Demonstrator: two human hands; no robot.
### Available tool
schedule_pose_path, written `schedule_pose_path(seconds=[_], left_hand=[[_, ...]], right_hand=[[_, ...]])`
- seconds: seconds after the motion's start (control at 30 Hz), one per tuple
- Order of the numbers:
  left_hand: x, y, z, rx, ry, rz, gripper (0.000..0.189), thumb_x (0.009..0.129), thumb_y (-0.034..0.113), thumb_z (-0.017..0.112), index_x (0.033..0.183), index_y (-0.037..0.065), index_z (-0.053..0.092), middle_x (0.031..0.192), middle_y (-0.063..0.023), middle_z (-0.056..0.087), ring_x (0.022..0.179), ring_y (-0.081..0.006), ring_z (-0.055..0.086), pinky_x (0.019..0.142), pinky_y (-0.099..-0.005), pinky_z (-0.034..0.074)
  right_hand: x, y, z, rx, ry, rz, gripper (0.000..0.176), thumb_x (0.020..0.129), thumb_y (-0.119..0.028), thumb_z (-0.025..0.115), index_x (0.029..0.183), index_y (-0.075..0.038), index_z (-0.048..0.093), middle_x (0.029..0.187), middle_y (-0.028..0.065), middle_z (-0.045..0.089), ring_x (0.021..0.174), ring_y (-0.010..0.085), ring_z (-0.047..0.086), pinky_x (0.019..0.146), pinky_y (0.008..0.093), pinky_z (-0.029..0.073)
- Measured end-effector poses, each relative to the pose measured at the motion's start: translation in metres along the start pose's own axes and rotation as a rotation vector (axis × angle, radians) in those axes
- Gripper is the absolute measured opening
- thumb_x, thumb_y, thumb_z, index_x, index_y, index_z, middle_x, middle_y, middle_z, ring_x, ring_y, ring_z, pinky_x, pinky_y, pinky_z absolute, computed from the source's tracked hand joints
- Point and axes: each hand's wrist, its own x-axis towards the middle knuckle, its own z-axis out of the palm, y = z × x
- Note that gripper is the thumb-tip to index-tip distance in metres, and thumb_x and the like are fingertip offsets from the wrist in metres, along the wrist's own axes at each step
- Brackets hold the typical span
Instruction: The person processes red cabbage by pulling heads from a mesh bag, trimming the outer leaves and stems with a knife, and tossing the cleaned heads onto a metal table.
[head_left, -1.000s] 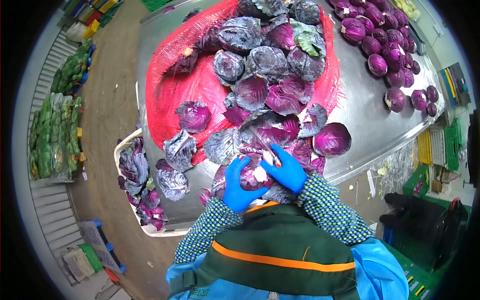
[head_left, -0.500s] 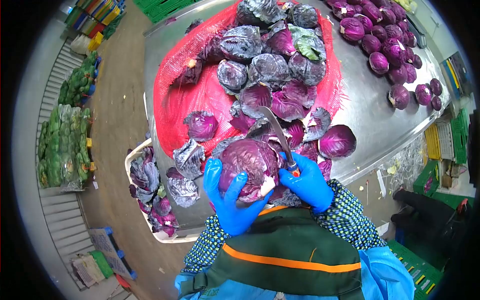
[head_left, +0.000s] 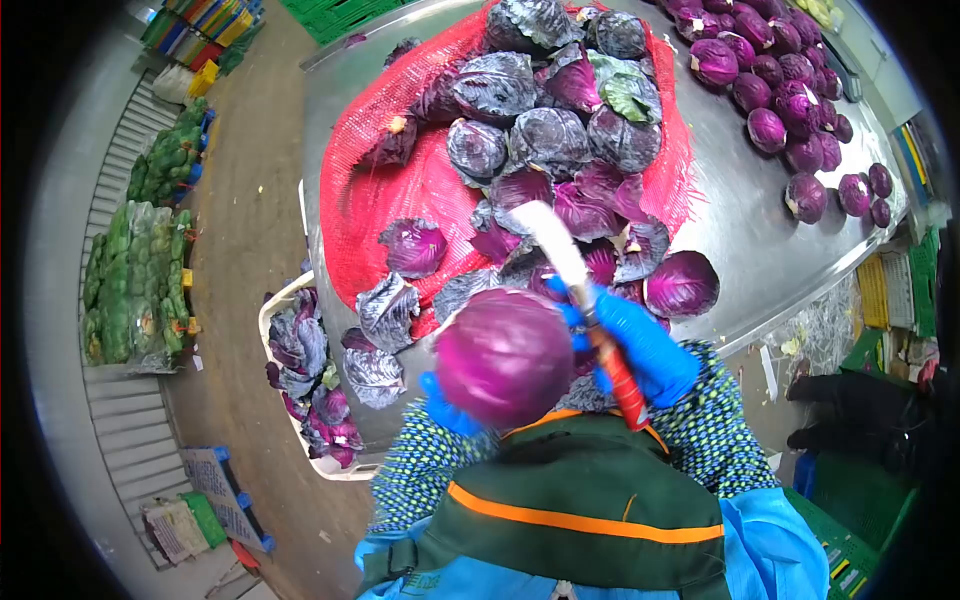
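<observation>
A round purple cabbage (head_left: 505, 358), slightly blurred, is held in front of my apron. My left hand (head_left: 447, 404), in a blue glove, holds it from the lower left, mostly hidden behind it. At the cabbage's right is my gloved right hand (head_left: 640, 345), closed on a knife (head_left: 622, 378) with a red handle. Its curved blade points up and left over loose leaves. Beyond lies a red mesh bag (head_left: 365, 225) with dark, leafy cabbages (head_left: 548, 140) on it. A loose purple leaf (head_left: 682, 284) rests on the metal table right of the knife.
Trimmed purple cabbages (head_left: 797, 105) are heaped on the metal table (head_left: 745, 215) at the upper right. A white-rimmed bin (head_left: 275, 345) of leaves stands at the table's left. Wrapped green produce (head_left: 135, 285) is stacked farther left. Part of a dark-clothed person (head_left: 860, 410) shows at right.
The cabbage has turned, and its cut stem no longer shows. My left hand has moved beneath and behind it. The knife's handle now shows, and the blade has shifted slightly right.
</observation>
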Motion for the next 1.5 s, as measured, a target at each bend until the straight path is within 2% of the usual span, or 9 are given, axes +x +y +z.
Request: schedule_pose_path(seconds=[0.13,0.3,0.47,0.7,0.97,1.07,1.17,1.37,1.5], left_hand=[[0.011,0.015,0.030,0.337,0.478,-0.233,0.057,0.089,0.028,0.055,0.135,0.008,0.029,0.132,-0.0131,0.040,0.117,-0.0298,0.045,0.099,-0.0408,0.040],[0.004,-0.043,-0.063,1.712,0.327,0.150,0.103,0.054,0.023,0.085,0.135,0.002,0.025,0.133,-0.0190,0.032,0.125,-0.0297,0.033,0.103,-0.0391,0.030],[-0.002,-0.065,-0.046,1.912,0.530,0.294,0.101,0.056,0.029,0.083,0.134,0.001,0.026,0.130,-0.0201,0.032,0.121,-0.0333,0.035,0.103,-0.0397,0.029],[0.015,-0.063,-0.046,1.788,0.572,0.314,0.092,0.056,0.030,0.082,0.129,0.001,0.033,0.123,-0.0199,0.039,0.116,-0.0328,0.037,0.100,-0.0422,0.030],[0.027,-0.072,-0.049,1.931,0.565,0.300,0.092,0.058,0.033,0.080,0.131,0.003,0.032,0.127,-0.0239,0.036,0.116,-0.0392,0.035,0.098,-0.0478,0.029],[0.013,-0.079,-0.049,2.004,0.429,0.382,0.096,0.055,0.030,0.082,0.133,0.004,0.031,0.130,-0.0233,0.035,0.119,-0.0402,0.035,0.099,-0.0474,0.030],[0.010,-0.066,-0.057,1.842,0.365,0.379,0.096,0.055,0.026,0.083,0.133,0.004,0.031,0.131,-0.0212,0.035,0.122,-0.0368,0.034,0.102,-0.0446,0.028],[-0.021,-0.025,-0.019,1.154,0.276,0.197,0.101,0.056,0.020,0.085,0.135,0.000,0.025,0.138,-0.0179,0.028,0.127,-0.0282,0.031,0.104,-0.0414,0.030],[-0.013,-0.012,0.024,1.895,0.301,0.704,0.099,0.053,0.022,0.086,0.132,0.004,0.029,0.137,-0.0210,0.025,0.127,-0.0360,0.029,0.103,-0.0463,0.029]], right_hand=[[-0.001,0.032,-0.004,-0.138,0.042,-0.284,0.052,0.080,-0.010,0.066,0.125,-0.004,0.042,0.119,0.0106,0.051,0.112,0.0185,0.048,0.096,0.0342,0.040],[0.016,0.115,-0.059,-0.099,0.193,-0.138,0.034,0.086,-0.004,0.055,0.119,-0.001,0.048,0.101,0.0107,0.061,0.097,0.0156,0.057,0.085,0.0317,0.045],[0.001,0.102,-0.049,-1.038,0.209,-0.621,0.048,0.087,-0.011,0.053,0.133,-0.013,0.039,0.093,0.0111,0.057,0.084,0.0215,0.058,0.073,0.0306,0.046],[-0.001,0.100,-0.050,-1.422,0.154,-0.484,0.048,0.086,-0.013,0.050,0.132,-0.024,0.042,0.082,0.0089,0.050,0.070,0.0254,0.055,0.058,0.0355,0.046],[0.047,0.092,-0.072,-1.377,0.214,-0.419,0.043,0.090,-0.020,0.048,0.132,-0.019,0.042,0.084,0.0117,0.056,0.069,0.0236,0.058,0.062,0.0345,0.047],[0.077,0.081,-0.092,-0.564,0.134,-0.039,0.047,0.093,-0.027,0.048,0.132,-0.002,0.038,0.117,0.0120,0.056,0.097,0.0151,0.056,0.082,0.0288,0.044],[0.064,0.098,-0.067,-0.581,0.124,-0.141,0.058,0.085,-0.035,0.060,0.130,-0.004,0.042,0.110,0.0103,0.058,0.096,0.0154,0.052,0.087,0.0300,0.041],[0.087,0.092,-0.099,-0.728,0.411,-0.037,0.055,0.080,-0.032,0.066,0.114,0.007,0.049,0.087,0.0111,0.062,0.065,0.0147,0.055,0.059,0.0295,0.046],[0.031,0.036,-0.029,-0.200,0.139,0.007,0.056,0.091,-0.028,0.053,0.136,-0.007,0.028,0.100,0.0064,0.060,0.057,0.0078,0.052,0.044,0.0224,0.041]])
